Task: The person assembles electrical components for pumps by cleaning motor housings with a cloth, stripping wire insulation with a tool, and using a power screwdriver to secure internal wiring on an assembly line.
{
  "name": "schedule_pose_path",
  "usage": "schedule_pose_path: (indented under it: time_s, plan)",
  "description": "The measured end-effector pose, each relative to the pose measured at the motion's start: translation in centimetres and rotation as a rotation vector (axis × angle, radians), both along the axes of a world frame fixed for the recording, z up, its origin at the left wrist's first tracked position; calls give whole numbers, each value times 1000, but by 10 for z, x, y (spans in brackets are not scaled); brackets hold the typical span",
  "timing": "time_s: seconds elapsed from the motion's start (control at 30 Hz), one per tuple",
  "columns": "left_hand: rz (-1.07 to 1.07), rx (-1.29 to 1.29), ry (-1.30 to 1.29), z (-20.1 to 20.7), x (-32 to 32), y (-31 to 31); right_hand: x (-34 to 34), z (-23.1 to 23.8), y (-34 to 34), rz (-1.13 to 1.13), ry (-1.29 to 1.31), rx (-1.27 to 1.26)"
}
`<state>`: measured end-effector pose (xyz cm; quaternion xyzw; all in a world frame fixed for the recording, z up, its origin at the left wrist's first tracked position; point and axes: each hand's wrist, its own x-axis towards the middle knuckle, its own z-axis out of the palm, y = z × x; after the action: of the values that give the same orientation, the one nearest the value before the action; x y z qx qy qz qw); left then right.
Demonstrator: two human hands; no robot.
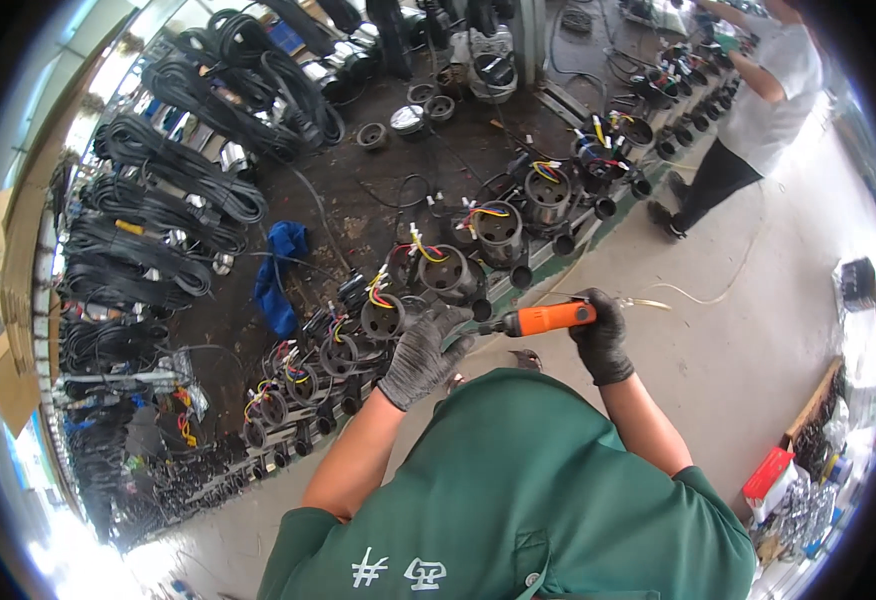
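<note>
In my gloved right hand (603,340) is an orange power screwdriver (553,319), held level with its dark tip pointing left. A thin clear hose (648,303) shows on that hand's far side. My gloved left hand (426,358) is at the bench edge, thumb and fingers drawn toward the driver's tip; what they pinch, if anything, is hidden. Right beside it stands a black round housing (383,318) with coloured wires rising from it. Another such housing (445,274) sits just beyond, with yellow and red wires.
Several similar housings (498,232) line the bench edge both ways. Coiled black cables (178,180) are heaped at the left. A blue cloth (280,280) lies on the dark bench (328,190). At the far right a co-worker (758,100) stands by the bench. A red box (768,472) is at lower right.
</note>
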<state>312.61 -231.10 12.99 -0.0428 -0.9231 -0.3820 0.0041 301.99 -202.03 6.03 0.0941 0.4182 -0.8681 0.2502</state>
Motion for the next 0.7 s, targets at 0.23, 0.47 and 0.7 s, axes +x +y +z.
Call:
schedule_pose_path:
  time_s: [0.23,0.47,0.7]
  plan:
    - [714,3,142,6,66,-127,-10,-47,59,-183,74,405]
    - [1074,-75,74,-65,116,-357,9,-119,152,-318,-253,841]
    - [972,-435,-251,-168,90,-468,84,-177,238,-760,-307,642]
